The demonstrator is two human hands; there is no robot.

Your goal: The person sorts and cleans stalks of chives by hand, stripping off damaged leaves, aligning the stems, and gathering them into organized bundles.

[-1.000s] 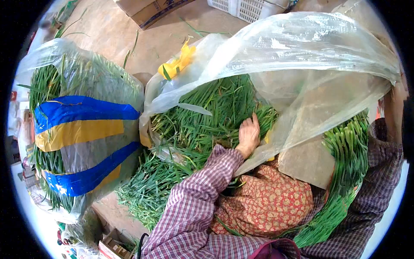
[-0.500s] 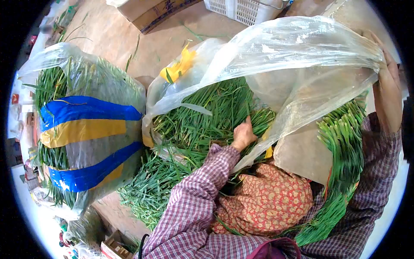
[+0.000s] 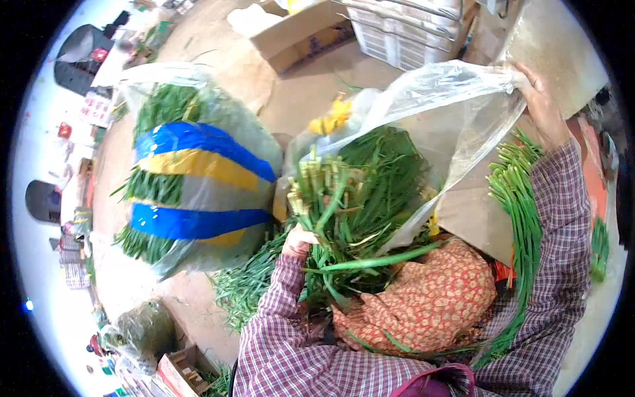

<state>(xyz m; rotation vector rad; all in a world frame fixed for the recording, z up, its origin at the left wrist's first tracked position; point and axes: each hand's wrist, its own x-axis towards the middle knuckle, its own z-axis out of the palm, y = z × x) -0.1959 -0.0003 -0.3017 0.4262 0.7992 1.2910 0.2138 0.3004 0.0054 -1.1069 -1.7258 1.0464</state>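
Observation:
My left hand [image 3: 302, 238] is closed around a bunch of garlic chives [image 3: 331, 192], whose pale cut ends point up and away from me. Behind that bunch, more chives [image 3: 383, 155] fill the mouth of a clear plastic bag [image 3: 456, 86]. Up at the right, my right hand [image 3: 539, 99] grips the bag's edge and stretches it taut. A further bundle of chives [image 3: 519, 205] lies along my right forearm, next to a brown cardboard piece [image 3: 476, 218]. Red flowered cloth [image 3: 430, 284] covers my lap.
To the left stands a stuffed clear bag of chives wrapped in blue and yellow tape [image 3: 205, 221]. Loose chives [image 3: 241, 298] lie on the floor beside it. Beyond are a cardboard box [image 3: 301, 40] and a white plastic crate [image 3: 400, 40]. A small box [image 3: 182, 370] sits at lower left.
My left hand has come out of the bag toward me and left, now lifting a bunch of chives. My right hand still holds the bag's edge; the view has shifted.

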